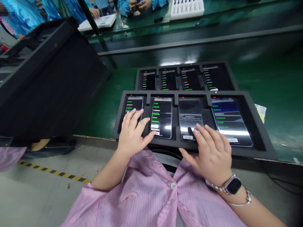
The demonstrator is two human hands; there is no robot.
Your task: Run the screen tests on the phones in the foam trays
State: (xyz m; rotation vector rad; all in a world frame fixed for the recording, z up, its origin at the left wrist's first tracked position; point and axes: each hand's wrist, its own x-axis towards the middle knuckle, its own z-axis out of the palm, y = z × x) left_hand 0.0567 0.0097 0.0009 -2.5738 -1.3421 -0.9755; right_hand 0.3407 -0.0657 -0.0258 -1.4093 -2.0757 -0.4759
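Note:
A black foam tray (175,145) lies at the bench's front edge, with several lit smartphones in its compartments. Over the leftmost smartphone (134,101) my left hand (134,132) is spread, its thumb by the lower corner of the second smartphone (161,118). My right hand (210,151) hovers with fingers apart at the lower right of the third smartphone (189,118), whose screen shows a grey band of text. To its right lies the fourth smartphone (232,123), with green and white lines on screen. Whether my fingertips touch the glass, I cannot tell.
Behind stands a second foam tray (157,71) of lit phones. A big black crate (47,91) rises at the left. A paper label (261,110) lies at the right. Across the bench (279,75), a person in blue (142,5) works near a white tray (187,11).

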